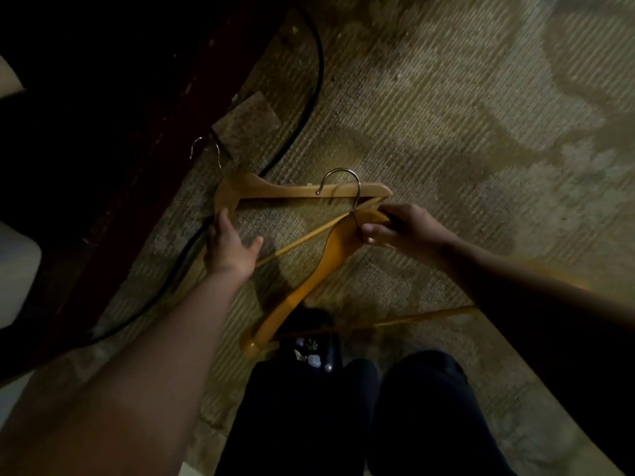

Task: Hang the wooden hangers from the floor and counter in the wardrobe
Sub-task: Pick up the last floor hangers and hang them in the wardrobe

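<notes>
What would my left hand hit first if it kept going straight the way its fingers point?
Most likely the wooden hanger lying on the carpet; the left hand looks almost at its middle, below the hook. Its height above is hard to judge.

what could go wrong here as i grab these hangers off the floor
1. The held hanger in the right hand has its hook overlapping the floor hanger; lifting could snag it.
2. The open left hand reaches beside a black cable, which might get caught and dragged.
</notes>
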A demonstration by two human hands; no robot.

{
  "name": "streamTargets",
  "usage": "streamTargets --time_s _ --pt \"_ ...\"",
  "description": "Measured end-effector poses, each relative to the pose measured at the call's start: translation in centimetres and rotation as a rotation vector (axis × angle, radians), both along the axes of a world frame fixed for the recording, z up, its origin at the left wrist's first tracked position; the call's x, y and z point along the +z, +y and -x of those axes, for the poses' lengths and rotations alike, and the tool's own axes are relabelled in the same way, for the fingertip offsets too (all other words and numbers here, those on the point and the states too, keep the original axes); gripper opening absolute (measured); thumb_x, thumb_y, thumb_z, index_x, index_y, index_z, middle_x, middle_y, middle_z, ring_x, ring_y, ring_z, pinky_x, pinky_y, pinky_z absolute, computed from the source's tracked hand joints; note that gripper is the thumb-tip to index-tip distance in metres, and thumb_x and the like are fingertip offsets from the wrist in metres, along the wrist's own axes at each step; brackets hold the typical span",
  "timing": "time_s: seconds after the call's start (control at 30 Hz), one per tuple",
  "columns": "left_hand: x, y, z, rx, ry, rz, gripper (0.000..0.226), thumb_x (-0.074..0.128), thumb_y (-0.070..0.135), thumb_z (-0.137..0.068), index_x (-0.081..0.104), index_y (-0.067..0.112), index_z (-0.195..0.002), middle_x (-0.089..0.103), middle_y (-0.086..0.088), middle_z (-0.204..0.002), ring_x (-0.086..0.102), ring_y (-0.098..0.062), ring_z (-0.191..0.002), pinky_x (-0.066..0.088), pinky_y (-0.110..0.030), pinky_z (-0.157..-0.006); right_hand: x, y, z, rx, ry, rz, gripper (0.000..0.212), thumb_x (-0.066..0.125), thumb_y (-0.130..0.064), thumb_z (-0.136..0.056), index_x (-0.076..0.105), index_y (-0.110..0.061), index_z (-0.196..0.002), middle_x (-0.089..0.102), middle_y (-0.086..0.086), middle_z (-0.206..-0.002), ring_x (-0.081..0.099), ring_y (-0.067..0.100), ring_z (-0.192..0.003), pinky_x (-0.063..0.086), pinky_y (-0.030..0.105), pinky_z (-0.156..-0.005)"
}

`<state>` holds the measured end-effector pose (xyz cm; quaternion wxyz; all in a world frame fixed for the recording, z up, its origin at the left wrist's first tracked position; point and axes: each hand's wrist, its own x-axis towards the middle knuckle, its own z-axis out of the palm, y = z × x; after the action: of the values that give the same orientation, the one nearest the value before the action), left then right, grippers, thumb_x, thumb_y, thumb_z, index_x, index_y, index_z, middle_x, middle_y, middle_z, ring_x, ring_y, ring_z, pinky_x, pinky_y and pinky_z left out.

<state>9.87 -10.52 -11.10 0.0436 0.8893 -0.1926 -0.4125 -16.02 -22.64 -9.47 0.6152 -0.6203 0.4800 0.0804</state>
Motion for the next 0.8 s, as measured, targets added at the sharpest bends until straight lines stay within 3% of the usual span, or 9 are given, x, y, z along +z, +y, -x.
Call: streamTargets --time_s 0.13,0.27,0.37,0.43,0.53,0.6,0.73,0.8 --pt "-1.6 -0.4 -0.4 0.031 -0.226 0.064 0.074 0.069 0.020 -0.080 0.025 0.020 -0.140 0.020 -0.014 -0.152 0.029 -0.036 -0.137 0.032 -0.053 -0.109 -2.6 1.0 -0.7 -0.015 -0.034 -0.002 0.017 0.063 -0.039 -0.083 0.062 -0.026 -0.094 0.069 0.001 -0.091 0.066 0.018 -0.087 0.055 0.041 -0.080" --pt "-3.0 -1.1 -1.8 0.060 -0.398 0.086 0.062 0.072 0.025 -0.077 0.038 0.015 -0.128 0.037 -0.015 -0.141 0.038 -0.038 -0.128 0.035 -0.055 -0.103 -3.9 1.2 -0.7 -0.038 -0.058 -0.013 0.009 0.062 -0.036 -0.084 0.061 -0.027 -0.087 0.065 -0.006 -0.073 0.061 0.008 -0.064 0.049 0.019 -0.055" --pt "-4.0 -0.8 -3.3 -0.036 -0.375 0.048 0.054 0.071 0.033 -0.076 0.046 0.015 -0.120 0.051 -0.017 -0.131 0.042 -0.039 -0.124 0.034 -0.056 -0.103 -4.2 1.2 -0.4 -0.025 -0.081 -0.034 0.021 0.062 -0.035 -0.084 0.065 -0.016 -0.092 0.067 0.004 -0.077 0.063 0.013 -0.068 0.050 0.026 -0.060" --pt "-3.6 -0.8 -3.2 -0.070 -0.367 0.049 0.047 0.068 0.032 -0.079 0.049 0.013 -0.117 0.057 -0.018 -0.124 0.047 -0.039 -0.120 0.035 -0.054 -0.103 -3.9 1.3 -0.2 -0.056 -0.090 -0.065 0.017 0.063 -0.033 -0.084 0.065 -0.017 -0.090 0.069 0.006 -0.082 0.065 0.014 -0.072 0.052 0.028 -0.064" --pt "-1.5 -1.4 -1.9 0.029 -0.310 0.110 0.057 0.062 0.026 -0.086 0.038 0.010 -0.135 0.050 -0.018 -0.135 0.043 -0.036 -0.128 0.033 -0.049 -0.108 -2.0 1.7 0.1 -0.103 -0.099 -0.110 0.008 0.062 -0.026 -0.086 0.064 -0.018 -0.087 0.068 -0.003 -0.076 0.064 -0.002 -0.062 0.046 0.012 -0.053" --pt "0.4 -1.3 -1.0 0.117 -0.151 0.177 0.066 0.060 0.025 -0.088 0.028 0.013 -0.143 0.044 -0.014 -0.141 0.042 -0.032 -0.131 0.033 -0.047 -0.110 -0.5 2.5 0.6 -0.088 -0.070 -0.113 0.008 0.061 -0.027 -0.086 0.063 -0.019 -0.085 0.065 -0.009 -0.066 0.060 -0.008 -0.053 0.041 0.007 -0.047" --pt "5.7 0.1 0.7 0.109 0.001 0.183 0.067 0.064 0.034 -0.083 0.032 0.022 -0.141 0.050 -0.008 -0.135 0.054 -0.030 -0.118 0.047 -0.051 -0.098 3.9 4.1 2.2 -0.083 -0.011 -0.168 0.018 0.060 -0.031 -0.087 0.064 -0.014 -0.090 0.064 -0.007 -0.070 0.058 0.000 -0.058 0.043 0.014 -0.050" --pt "8.9 1.0 1.9 0.082 0.005 0.177 0.057 0.065 0.033 -0.082 0.043 0.018 -0.132 0.060 -0.007 -0.117 0.064 -0.027 -0.098 0.053 -0.046 -0.085 6.6 4.7 3.1 -0.081 0.008 -0.204 0.015 0.060 -0.031 -0.087 0.062 -0.017 -0.088 0.063 -0.004 -0.075 0.059 0.000 -0.059 0.043 0.014 -0.050"
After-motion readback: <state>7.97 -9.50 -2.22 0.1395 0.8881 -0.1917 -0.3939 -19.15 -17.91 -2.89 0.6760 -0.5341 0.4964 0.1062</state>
